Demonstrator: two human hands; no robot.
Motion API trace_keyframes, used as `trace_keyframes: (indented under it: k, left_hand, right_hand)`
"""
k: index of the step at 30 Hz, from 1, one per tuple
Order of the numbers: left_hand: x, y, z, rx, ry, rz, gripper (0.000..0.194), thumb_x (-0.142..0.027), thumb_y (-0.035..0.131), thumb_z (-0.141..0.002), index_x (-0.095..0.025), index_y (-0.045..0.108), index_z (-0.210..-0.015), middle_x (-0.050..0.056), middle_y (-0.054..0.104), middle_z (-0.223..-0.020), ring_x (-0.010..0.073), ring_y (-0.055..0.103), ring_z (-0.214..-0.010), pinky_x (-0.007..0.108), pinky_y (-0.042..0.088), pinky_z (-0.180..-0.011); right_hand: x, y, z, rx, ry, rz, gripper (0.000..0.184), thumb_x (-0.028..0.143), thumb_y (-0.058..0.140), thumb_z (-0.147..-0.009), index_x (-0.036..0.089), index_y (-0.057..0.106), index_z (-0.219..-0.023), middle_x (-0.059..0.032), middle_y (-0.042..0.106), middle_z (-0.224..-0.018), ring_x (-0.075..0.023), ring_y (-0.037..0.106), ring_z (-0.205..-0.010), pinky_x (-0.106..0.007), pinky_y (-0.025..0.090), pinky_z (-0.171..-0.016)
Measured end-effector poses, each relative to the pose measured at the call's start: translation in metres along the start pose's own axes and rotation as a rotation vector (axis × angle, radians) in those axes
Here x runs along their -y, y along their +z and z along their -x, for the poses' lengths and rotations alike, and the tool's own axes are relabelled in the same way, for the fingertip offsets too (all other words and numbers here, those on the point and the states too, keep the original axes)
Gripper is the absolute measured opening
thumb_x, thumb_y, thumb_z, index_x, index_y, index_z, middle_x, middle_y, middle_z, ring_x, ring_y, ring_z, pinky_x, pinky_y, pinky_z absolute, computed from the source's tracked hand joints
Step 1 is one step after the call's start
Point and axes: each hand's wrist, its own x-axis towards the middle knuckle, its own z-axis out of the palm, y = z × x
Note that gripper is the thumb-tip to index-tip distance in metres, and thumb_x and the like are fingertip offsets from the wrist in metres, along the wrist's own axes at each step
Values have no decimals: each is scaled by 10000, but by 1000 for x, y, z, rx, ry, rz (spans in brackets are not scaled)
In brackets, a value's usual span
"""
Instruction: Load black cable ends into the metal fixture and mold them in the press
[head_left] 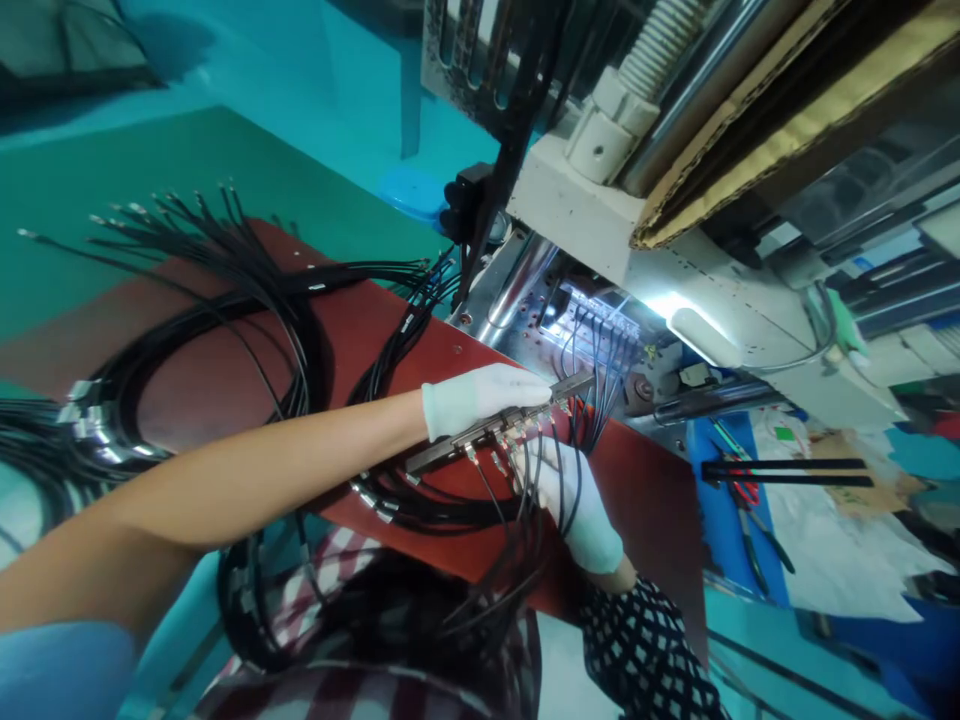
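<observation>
My left hand (491,395), in a white glove, is closed along the top of a dark metal bar (442,455). Silver terminals line the bar's near edge, with thin black cables (531,460) hanging down from them. My right hand (574,495), also gloved, is just below the bar among these cables. Its fingers are bent at the terminals and seem to pinch one cable, though wires partly cover them. Beneath the bar, a thick bundle of black cable (442,515) curves over the red-brown tabletop (637,500).
A press machine (577,210) stands ahead, its lit bed holding a clear fixture (592,320) with several wires. Coiled black cables (202,330) lie at left. Pliers (750,540) rest on a blue surface at right. A cardboard piece (652,225) hangs at upper right.
</observation>
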Motion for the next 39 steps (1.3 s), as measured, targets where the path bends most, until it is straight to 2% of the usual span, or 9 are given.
trace_keyframes:
  k: [5,8,11,16,19,24,28,35,39]
  left_hand:
    - [6,-1,-2,10,11,14,311,-468,660,-857,-162,686,-903,1,607,-643,129,528,-548,265,416,-512]
    - [7,-2,-3,-22,44,-31,309,-454,672,-845,-148,695,-884,15,625,-698,139,547,-620,272,433,-565]
    - [4,-3,-3,-35,59,-77,312,-451,667,-844,-140,692,-855,28,639,-755,149,562,-670,282,448,-611]
    - [-2,-4,1,-52,63,-97,297,-443,646,-868,-163,697,-950,13,656,-720,146,568,-603,282,436,-572]
    - [-4,-3,2,-55,74,-121,281,-440,634,-876,-171,698,-930,2,653,-684,138,550,-565,282,427,-560]
    - [-5,0,3,-98,46,-134,293,-451,639,-856,-161,673,-881,-9,646,-675,126,536,-561,266,402,-554]
    - [-4,3,4,-144,22,-189,336,-462,630,-846,-136,671,-913,-1,632,-677,127,536,-573,248,394,-547]
    - [-8,10,5,-203,53,-284,282,-393,596,-858,-130,683,-907,16,627,-741,150,572,-661,236,416,-573]
    - [-8,10,4,-250,83,-309,269,-376,605,-841,-121,676,-885,2,581,-720,150,544,-690,236,413,-602]
  right_hand:
    - [-7,-3,-6,172,-34,56,224,315,558,-893,198,606,-708,-11,561,-635,-117,459,-523,-245,358,-467]
    - [-13,2,-12,239,-77,84,282,362,578,-890,209,565,-653,1,524,-603,-117,443,-516,-248,358,-459]
    - [-14,14,-15,178,-56,32,321,391,632,-852,210,504,-621,12,489,-594,-116,430,-527,-250,354,-468]
    - [-15,25,-12,37,-47,-5,340,364,604,-895,197,490,-621,13,512,-565,-115,470,-525,-252,367,-506]
    - [-17,25,-13,25,-77,0,319,337,592,-906,194,494,-637,17,520,-573,-115,500,-533,-244,385,-516]
    - [-17,29,-14,-2,-73,50,321,323,591,-884,204,474,-609,38,445,-565,-100,427,-496,-236,343,-459]
    - [-21,31,-15,-4,-58,21,306,359,591,-876,223,450,-640,39,438,-592,-115,443,-517,-244,374,-466]
    - [-17,29,-13,-22,-152,269,346,326,555,-900,221,450,-587,6,492,-578,-132,459,-540,-278,355,-516]
    - [-5,36,-8,-67,-175,249,332,311,523,-932,217,505,-614,-4,575,-591,-135,547,-553,-276,402,-544]
